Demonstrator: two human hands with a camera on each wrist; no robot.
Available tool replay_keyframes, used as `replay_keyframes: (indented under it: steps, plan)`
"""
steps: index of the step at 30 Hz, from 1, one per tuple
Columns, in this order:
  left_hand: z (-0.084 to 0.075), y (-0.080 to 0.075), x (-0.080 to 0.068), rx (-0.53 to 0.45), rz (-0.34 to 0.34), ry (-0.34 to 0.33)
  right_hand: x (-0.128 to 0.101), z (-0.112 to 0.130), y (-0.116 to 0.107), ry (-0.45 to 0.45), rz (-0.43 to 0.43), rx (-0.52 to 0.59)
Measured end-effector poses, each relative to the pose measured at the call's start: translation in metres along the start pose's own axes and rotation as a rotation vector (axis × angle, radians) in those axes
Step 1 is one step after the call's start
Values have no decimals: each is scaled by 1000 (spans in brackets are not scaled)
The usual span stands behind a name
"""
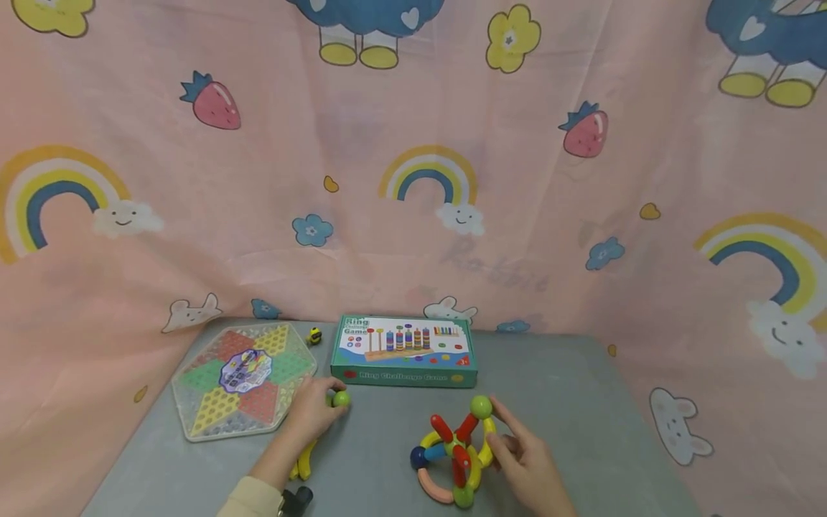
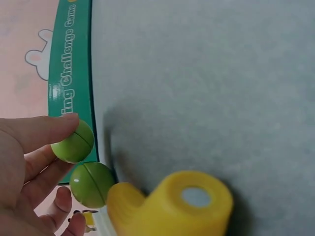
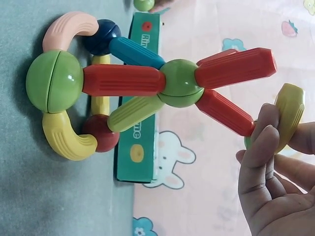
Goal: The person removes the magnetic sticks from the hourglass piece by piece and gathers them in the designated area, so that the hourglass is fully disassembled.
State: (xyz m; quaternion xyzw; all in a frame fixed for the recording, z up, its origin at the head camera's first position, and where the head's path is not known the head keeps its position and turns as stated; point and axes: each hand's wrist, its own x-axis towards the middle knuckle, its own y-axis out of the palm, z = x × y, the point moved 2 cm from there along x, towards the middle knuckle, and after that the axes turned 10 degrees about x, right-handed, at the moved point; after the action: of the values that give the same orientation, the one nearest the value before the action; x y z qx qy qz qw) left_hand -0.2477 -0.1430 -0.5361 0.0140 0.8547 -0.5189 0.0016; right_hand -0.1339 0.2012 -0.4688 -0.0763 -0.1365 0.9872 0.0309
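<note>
My left hand [image 1: 309,408] pinches a green ball [image 2: 74,143] between thumb and fingers, in front of the game box. A second green ball [image 2: 91,185] lies beside it, close to my lower fingers. Yellow curved magnetic sticks [image 1: 304,463] are under my left forearm. My right hand [image 1: 526,463] pinches a yellow curved stick [image 3: 289,115] at the upper right of a magnetic ball-and-stick model [image 1: 455,445]. Red straight sticks [image 3: 235,68] fan out from the model's central green ball [image 3: 181,83]; one leads to a top green ball [image 1: 481,407] at my right fingertips.
The green Ring Challenge Game box [image 1: 403,352] stands at the table's back. Left of it lies a hexagonal Chinese checkers board [image 1: 194,425], with a small yellow-and-black toy [image 1: 314,336] between them. A patterned pink cloth [image 1: 388,273] hangs behind the grey table [image 1: 568,402].
</note>
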Motion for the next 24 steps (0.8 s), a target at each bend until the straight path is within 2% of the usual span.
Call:
replay_keyframes:
  steps: [8, 18, 21, 24]
  plan:
    - [4, 5, 2, 38, 16, 2, 1, 2, 2, 19, 1, -23]
    - [2, 6, 2, 85, 18, 29, 0, 3, 0, -17, 12, -9]
    - [-1, 3, 0, 69, 2, 32, 0, 3, 0, -13, 13, -1]
    - [-12, -2, -6, 38, -31, 87, 0, 4, -1, -16, 15, 9]
